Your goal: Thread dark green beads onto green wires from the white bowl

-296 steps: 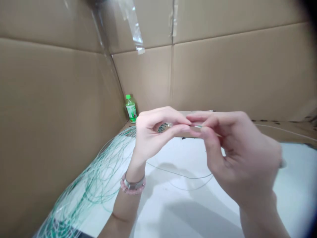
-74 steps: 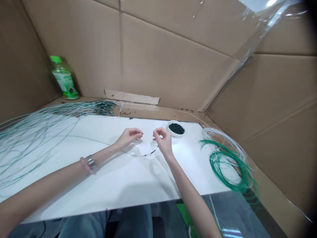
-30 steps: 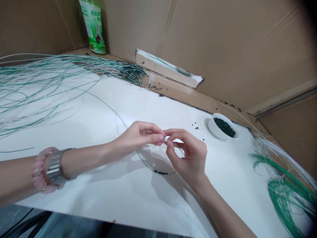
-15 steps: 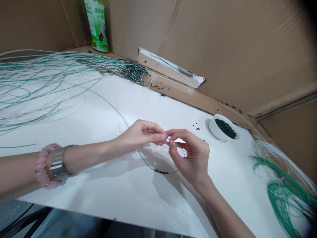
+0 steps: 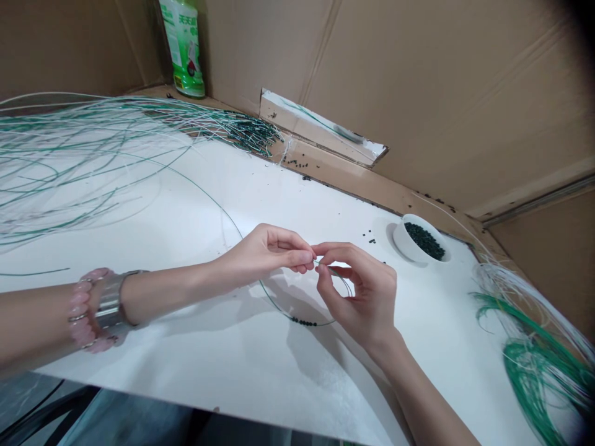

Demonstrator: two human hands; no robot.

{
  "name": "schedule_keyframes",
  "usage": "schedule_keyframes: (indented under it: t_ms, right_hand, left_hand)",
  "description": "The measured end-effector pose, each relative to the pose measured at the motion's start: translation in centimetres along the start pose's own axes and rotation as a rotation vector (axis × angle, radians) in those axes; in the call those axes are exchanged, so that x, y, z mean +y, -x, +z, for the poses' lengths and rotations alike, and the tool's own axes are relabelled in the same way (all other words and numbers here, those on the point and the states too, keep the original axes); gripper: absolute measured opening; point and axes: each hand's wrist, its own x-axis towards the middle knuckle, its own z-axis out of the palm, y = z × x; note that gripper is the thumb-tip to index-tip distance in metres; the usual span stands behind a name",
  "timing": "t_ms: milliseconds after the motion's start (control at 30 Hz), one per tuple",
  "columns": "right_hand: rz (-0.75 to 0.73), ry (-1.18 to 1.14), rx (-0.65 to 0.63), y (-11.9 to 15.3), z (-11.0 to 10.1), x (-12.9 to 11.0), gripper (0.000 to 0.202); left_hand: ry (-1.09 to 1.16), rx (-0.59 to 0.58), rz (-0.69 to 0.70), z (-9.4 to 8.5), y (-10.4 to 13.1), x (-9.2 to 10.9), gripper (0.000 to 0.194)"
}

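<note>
My left hand [image 5: 281,249] pinches a thin green wire [image 5: 274,301] between thumb and fingers near the middle of the white tabletop. Close against its fingertips, my right hand [image 5: 357,288] holds the wire too, thumb and forefinger curved around a small loop of it. What lies right between the fingertips is too small to make out. Below the hands the wire bends in an arc, with several dark beads [image 5: 304,322] strung along it. From the left hand the wire also runs back toward the upper left.
A white bowl [image 5: 403,243] of dark beads stands at right. Green and white wires [image 5: 525,371] lie along the right edge; a large bundle [image 5: 116,133] with beaded ends [image 5: 253,131] spreads at left. A green bottle [image 5: 188,56] stands by the cardboard wall [image 5: 418,80]. Loose beads [image 5: 370,237] are scattered.
Almost nothing differs. My right hand has shifted very slightly to the right, its fingers still at the left fingertips. The beads on the wire hang in the same place.
</note>
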Motion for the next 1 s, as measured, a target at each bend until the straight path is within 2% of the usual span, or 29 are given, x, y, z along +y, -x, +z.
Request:
schedule_keyframes:
  t_ms: [300,567,1000]
  right_hand:
    - [-0.032,0.024,0.005,0.02,0.02,-0.03,0.014]
    - [0.052,-0.045,-0.037,-0.07,-0.31,-0.31,0.011]
    - [-0.037,0.031,-0.098,-0.43,-0.87,-0.38,0.014]
  left_hand:
    - [-0.01,0.006,-0.003,-0.07,-0.1,-0.02,0.007]
    - [-0.038,-0.015,-0.012,-0.25,0.03,-0.03,0.013]
    - [-0.069,-0.024,-0.003,-0.25,-0.04,0.11,0.013]
